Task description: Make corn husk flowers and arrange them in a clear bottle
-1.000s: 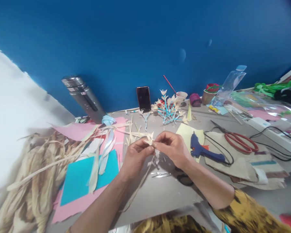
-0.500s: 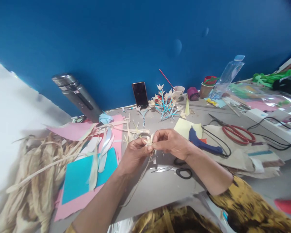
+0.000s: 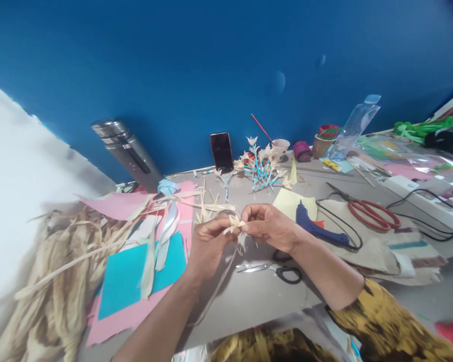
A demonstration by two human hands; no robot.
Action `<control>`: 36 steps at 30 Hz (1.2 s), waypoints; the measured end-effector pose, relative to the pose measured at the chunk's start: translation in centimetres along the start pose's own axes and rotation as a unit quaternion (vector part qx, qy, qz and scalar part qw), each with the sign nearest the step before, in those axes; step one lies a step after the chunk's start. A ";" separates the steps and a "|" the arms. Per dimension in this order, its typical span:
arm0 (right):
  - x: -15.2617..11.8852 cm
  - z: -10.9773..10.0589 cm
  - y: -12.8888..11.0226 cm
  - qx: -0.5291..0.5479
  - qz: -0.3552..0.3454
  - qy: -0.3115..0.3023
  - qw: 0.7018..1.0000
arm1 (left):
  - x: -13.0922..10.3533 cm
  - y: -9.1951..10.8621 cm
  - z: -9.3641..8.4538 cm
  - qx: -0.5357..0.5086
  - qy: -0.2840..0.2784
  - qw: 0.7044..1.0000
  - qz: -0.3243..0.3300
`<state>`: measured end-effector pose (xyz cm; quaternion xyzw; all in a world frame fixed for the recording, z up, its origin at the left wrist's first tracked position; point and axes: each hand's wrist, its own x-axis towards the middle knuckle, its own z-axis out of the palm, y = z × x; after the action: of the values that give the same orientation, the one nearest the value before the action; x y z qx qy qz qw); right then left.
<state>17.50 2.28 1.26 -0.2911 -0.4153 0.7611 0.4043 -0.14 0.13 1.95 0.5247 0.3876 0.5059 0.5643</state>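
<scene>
Between my two hands is a small cream flower (image 3: 234,224) with pointed petals that look like dried husk. My left hand (image 3: 210,244) pinches it from the left, fingers closed. From the right, my right hand (image 3: 267,227) grips a petal between thumb and fingertips. A thin pale strip (image 3: 219,286) trails below the flower toward the table's front edge. Black-handled scissors (image 3: 275,271) lie just beneath my hands. Behind them stands a bunch of similar flowers on blue stems (image 3: 258,168), with a smaller twisted blue stem (image 3: 226,186) beside it.
Dried husks (image 3: 56,281) and a blue sheet (image 3: 117,286) over pink paper lie left. On the right are a blue glue gun (image 3: 317,226), red-handled scissors (image 3: 373,213) and a power strip (image 3: 426,198). A flask (image 3: 132,156), phone (image 3: 222,152) and bottle (image 3: 357,125) stand along the wall.
The flower has turned in my fingers, so its spread petals show more. The whole view has shifted slightly; the things on the table lie as before.
</scene>
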 end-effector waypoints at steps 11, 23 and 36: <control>-0.3 -0.1 0.7 -0.021 0.005 -0.048 0.999 | -0.3 0.7 -0.4 0.014 -0.025 0.994 0.103; -0.6 1.6 0.4 -0.148 -0.196 0.077 0.966 | -0.5 -0.2 0.1 0.052 0.085 0.991 0.084; -0.5 1.4 0.3 -0.058 -0.102 0.028 0.993 | -0.3 -0.4 -0.1 -0.110 -0.031 0.993 -0.029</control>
<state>16.56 1.20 1.69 -0.2918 -0.4747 0.6821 0.4736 -0.20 -0.16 1.54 0.4633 0.3269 0.5127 0.6447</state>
